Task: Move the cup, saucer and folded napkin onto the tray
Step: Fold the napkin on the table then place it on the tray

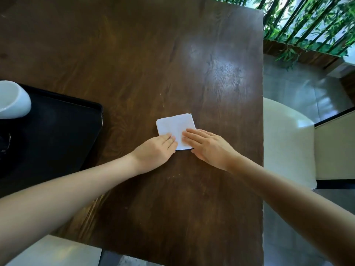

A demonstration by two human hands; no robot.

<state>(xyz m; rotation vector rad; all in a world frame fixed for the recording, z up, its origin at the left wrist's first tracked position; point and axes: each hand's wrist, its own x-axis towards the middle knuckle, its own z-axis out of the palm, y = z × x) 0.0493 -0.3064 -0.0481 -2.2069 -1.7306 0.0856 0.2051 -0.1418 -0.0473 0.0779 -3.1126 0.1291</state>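
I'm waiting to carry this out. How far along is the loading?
Done: the white ceramic cup stands on the black rectangular tray; no saucer shows. In hand: left hand and right hand rest flat on the white folded napkin, on the dark wooden table. Left: move it onto the tray.

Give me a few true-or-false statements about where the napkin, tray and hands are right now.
1. The folded napkin lies on the wooden table, not on the tray. True.
2. Only one hand touches the napkin. False: the left hand and right hand both rest flat on its near edge.
3. The black tray sits to the left of the napkin. True.
4. The napkin is lifted off the table. False: it lies flat on the wood.
5. A white cup shows at the tray's far left. True.
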